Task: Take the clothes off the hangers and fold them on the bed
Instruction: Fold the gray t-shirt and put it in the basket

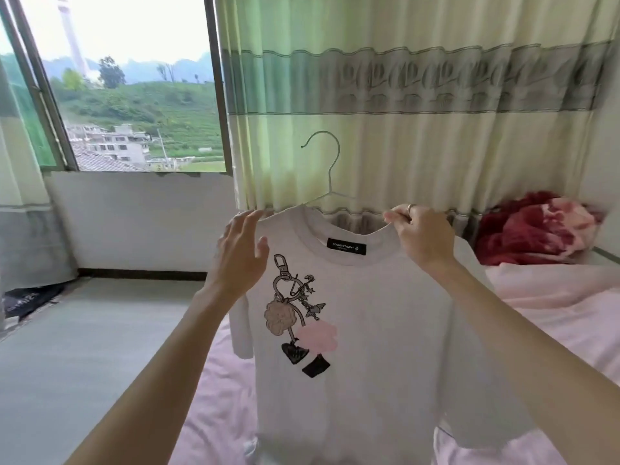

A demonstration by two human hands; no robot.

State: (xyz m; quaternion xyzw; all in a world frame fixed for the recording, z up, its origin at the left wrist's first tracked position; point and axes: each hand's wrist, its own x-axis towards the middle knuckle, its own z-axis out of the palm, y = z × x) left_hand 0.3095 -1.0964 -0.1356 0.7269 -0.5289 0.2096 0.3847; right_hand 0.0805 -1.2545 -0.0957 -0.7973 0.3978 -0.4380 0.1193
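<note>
A white T-shirt (369, 330) with a keychain print hangs on a thin wire hanger (330, 169), held up in front of me over the bed (553, 317). My right hand (419, 236) pinches the right side of the collar and shoulder, a ring on one finger. My left hand (241, 253) hovers with spread fingers at the shirt's left shoulder, its palm close to the fabric; whether it touches is unclear. The hanger's hook rises free above the neckline.
The bed has a pale pink sheet. A red and pink blanket (536, 229) is bunched at its far right. A green-cream curtain (402, 95) hangs behind. A window (134, 85) and grey floor (84, 347) lie left, with a dark bag (27, 302) near the wall.
</note>
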